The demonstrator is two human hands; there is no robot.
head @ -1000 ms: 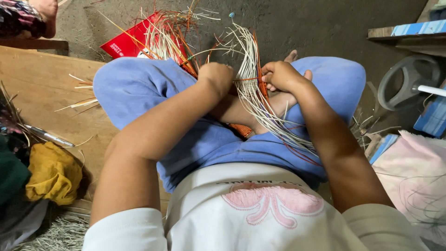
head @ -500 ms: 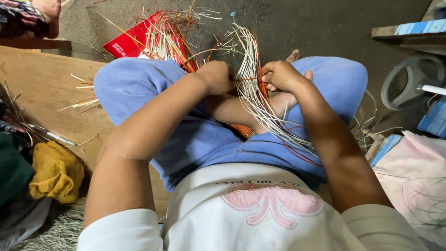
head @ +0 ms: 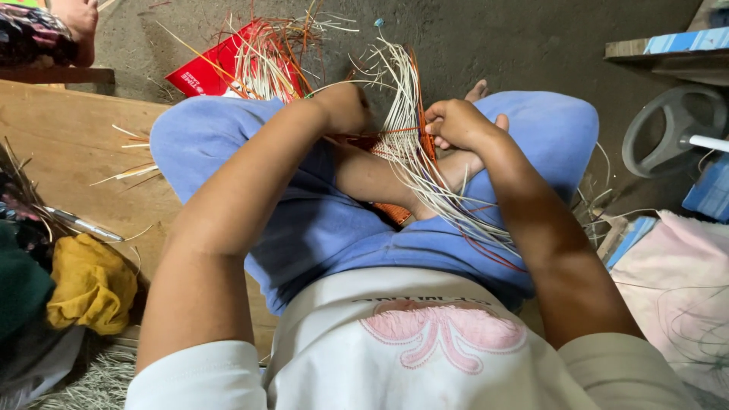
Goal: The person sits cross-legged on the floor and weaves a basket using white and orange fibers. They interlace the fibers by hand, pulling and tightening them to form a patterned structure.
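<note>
A person in a white shirt and blue trousers is sitting cross-legged. The left hand (head: 345, 106) and the right hand (head: 456, 123) are both pinching the half-woven piece of pale and orange straw strips (head: 402, 144), which is resting over the lap. A mustard yellow cloth (head: 89, 282) is lying at the left. Farther away, a red flat packet (head: 209, 68) is lying on the grey floor (head: 516, 45).
</note>
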